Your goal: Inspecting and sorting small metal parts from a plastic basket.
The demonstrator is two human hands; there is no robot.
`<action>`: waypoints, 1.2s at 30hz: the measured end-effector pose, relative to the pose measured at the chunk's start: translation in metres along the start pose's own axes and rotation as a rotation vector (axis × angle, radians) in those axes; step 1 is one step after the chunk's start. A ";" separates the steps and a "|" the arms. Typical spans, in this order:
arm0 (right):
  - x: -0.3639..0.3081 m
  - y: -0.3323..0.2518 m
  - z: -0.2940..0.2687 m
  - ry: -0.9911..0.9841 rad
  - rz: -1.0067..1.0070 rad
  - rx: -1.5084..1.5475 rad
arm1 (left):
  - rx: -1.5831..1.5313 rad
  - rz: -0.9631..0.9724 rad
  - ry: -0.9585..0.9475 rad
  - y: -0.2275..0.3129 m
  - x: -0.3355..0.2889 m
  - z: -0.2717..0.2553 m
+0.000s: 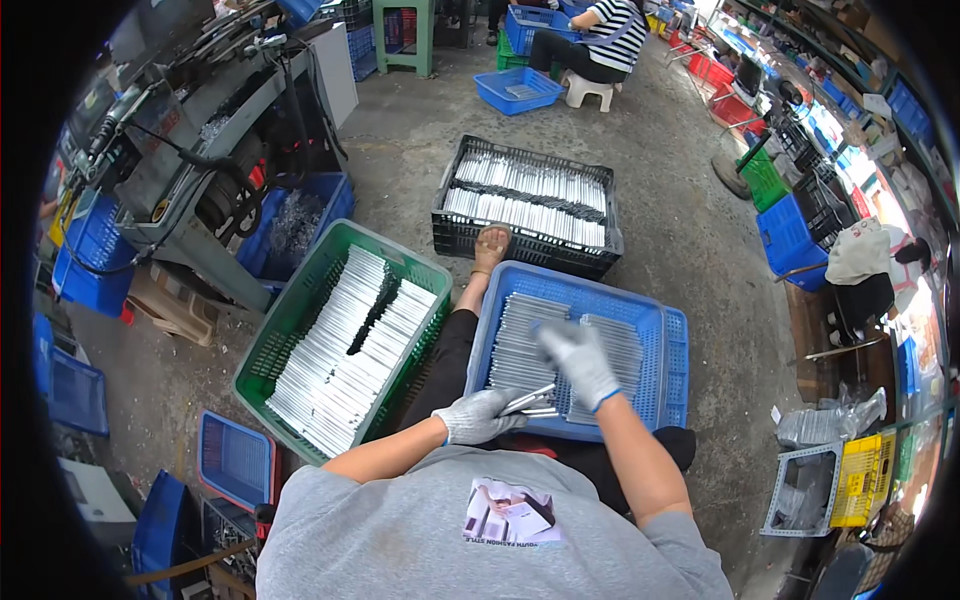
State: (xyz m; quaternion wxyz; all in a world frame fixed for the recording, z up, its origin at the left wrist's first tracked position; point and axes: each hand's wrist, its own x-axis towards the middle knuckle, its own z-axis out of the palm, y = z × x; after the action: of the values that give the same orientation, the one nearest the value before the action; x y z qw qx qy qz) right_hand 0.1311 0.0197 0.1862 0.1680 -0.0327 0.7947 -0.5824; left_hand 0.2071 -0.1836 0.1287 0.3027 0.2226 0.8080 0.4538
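My left hand, in a grey-white glove, is closed around several thin silvery metal tubes at the near edge of a blue plastic basket. Over that basket is my right hand, gloved too; its fingers are smeared by motion, so whether they hold anything is unclear. Beneath it, rows of greyish metal tubes lie side by side in two stacks. To the left stands a green basket filled with two rows of brighter tubes.
Beyond my sandalled foot, a black crate holds more tubes. A machine stands at left beside a blue bin of scraps. Farther off, a person in a striped shirt sits on a stool. Shelving and crates line the right.
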 end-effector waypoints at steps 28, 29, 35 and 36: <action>-0.085 0.018 -0.040 0.173 -0.354 -0.637 | 0.183 0.026 0.379 -0.018 0.000 -0.031; -0.084 0.019 -0.042 0.179 -0.399 -0.678 | 0.208 0.067 0.369 -0.021 0.002 -0.031; -0.087 0.026 -0.047 0.135 -0.425 -0.729 | 0.230 0.141 0.381 -0.026 0.008 -0.025; -0.087 0.027 -0.047 0.131 -0.419 -0.744 | 0.252 0.136 0.347 -0.025 0.009 -0.025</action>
State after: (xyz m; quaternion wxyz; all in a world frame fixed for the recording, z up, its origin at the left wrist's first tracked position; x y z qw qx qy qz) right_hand 0.2023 0.0933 0.1933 -0.0277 -0.2146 0.9357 -0.2787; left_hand 0.1813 -0.2055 0.1149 0.0975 0.2311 0.8814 0.4003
